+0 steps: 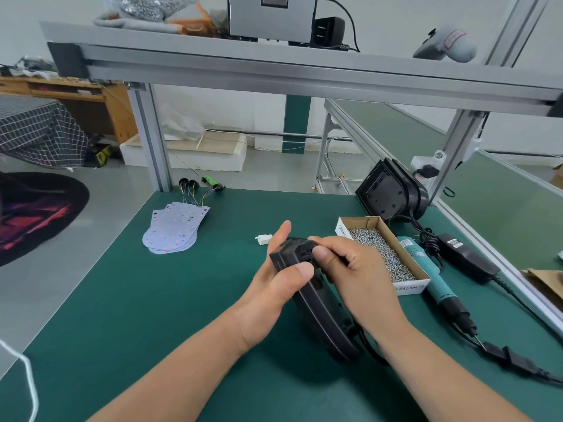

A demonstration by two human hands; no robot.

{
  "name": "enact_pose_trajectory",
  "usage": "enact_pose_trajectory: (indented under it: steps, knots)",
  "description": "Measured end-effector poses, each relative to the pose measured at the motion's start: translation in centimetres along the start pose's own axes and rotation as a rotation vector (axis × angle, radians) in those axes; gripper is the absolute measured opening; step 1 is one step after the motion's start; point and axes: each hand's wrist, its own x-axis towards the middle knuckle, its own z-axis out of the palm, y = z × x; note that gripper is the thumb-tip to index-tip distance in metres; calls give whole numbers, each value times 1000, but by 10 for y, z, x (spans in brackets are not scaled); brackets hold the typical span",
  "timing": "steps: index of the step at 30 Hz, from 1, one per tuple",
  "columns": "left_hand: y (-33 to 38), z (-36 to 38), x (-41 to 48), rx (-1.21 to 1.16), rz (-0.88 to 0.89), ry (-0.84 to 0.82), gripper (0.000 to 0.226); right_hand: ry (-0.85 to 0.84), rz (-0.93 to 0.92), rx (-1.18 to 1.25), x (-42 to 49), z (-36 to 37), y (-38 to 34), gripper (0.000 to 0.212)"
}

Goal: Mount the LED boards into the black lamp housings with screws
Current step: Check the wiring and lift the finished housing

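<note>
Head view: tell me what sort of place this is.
Probably a small assembly workshop: a green-matted workbench, a box of screws, and an electric screwdriver lying beside it.

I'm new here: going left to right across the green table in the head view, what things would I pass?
LED boards → small white part → held housing → screw box → screwdriver
</note>
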Motion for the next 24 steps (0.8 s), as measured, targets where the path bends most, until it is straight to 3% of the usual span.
enact_pose_trajectory:
  steps: [6,14,16,20,24]
  knots:
    - [-7,-5,0,-59,-62,83,79,-49,-54,-235,2,-6,-8,26]
    - [-6,-8,0,-49,-103,61,81,-276,-16,-204,-8,-12,-17,81]
    - [-4,-6,1,-38,-93,57,86,-288,-29,-196,-8,-12,-19,80]
    - [-3,-1,0,-18,-77,56,96,-257,-92,-317,-8,-13,-24,58]
    - [-7,-3,0,-49,-93,90,84,-276,-77,-356,-6,-8,-26,52]
